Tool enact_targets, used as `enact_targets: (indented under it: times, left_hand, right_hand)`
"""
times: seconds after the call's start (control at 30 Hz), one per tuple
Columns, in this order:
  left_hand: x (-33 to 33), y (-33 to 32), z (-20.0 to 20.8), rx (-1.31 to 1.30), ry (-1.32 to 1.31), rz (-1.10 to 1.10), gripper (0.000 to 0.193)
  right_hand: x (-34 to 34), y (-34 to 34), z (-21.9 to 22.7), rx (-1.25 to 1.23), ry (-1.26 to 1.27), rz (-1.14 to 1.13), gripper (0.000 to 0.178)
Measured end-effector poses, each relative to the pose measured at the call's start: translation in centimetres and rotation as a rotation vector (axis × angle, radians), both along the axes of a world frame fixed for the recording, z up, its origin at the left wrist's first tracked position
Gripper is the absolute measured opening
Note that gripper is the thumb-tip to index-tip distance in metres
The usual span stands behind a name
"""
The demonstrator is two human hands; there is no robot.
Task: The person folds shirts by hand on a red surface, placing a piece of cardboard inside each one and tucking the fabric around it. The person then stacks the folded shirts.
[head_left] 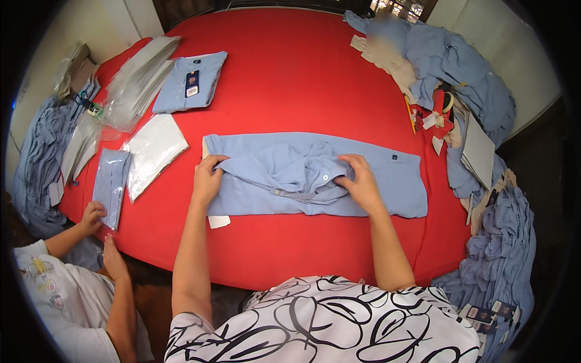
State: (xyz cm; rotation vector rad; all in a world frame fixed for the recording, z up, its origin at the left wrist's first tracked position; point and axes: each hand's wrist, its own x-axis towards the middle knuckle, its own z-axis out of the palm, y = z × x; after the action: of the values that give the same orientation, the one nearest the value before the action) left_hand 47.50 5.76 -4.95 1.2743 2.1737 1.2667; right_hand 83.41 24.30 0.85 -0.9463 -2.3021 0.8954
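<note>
A light blue garment (387, 181) lies folded into a long strip across the table in front of me, with a small dark tag near its right end. Bunched cloth with pale buttons is heaped on its middle. At the left end of that heap, my left hand (209, 178) pinches the fabric between thumb and fingers. My right hand (361, 183) is closed on the cloth at the other end, close to a button. From under the strip's near left edge a white card (219, 222) pokes out.
On the red-covered table (290, 248), a folded blue shirt (209, 75), clear plastic bags (136, 85) and white sheets (158, 154) lie left. A co-worker's hands (103, 233) are by a bagged garment (113, 181). Blue garments (460, 72) are piled right, near tape (448, 103).
</note>
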Motion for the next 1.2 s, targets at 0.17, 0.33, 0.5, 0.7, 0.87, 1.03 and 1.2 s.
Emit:
enact_targets:
  times: [0.17,0.33,0.5,0.7,0.87,1.03,1.2]
  left_hand:
    - [3.0,0.5,2.9,0.098,0.235,0.161,0.031]
    - [8.4,2.5,4.9,0.201,0.580,0.141,0.022]
    - [13.6,4.5,6.2,0.298,0.392,-0.167,0.023]
    - [18.4,7.0,3.1,-0.034,0.759,-0.503,0.052]
    - [18.2,7.5,2.1,-0.075,0.782,-0.523,0.056]
    - [18.2,7.4,2.0,-0.049,0.769,-0.507,0.055]
    - [18.0,7.3,2.0,-0.042,0.755,-0.507,0.053]
  right_hand:
    - [11.3,3.7,-3.0,0.156,-0.161,-0.451,0.043]
    - [17.0,2.6,-2.5,0.104,-0.321,-0.759,0.034]
    - [16.9,2.7,-3.3,0.202,-0.426,-0.899,0.040]
    - [16.7,4.3,-3.5,0.026,-0.491,-0.954,0.066]
    - [19.3,6.4,-4.4,-0.078,-0.390,-0.853,0.063]
    - [15.0,6.5,0.5,-0.043,0.006,-0.638,0.036]
    - [4.3,1.9,6.5,0.015,0.038,-0.515,0.026]
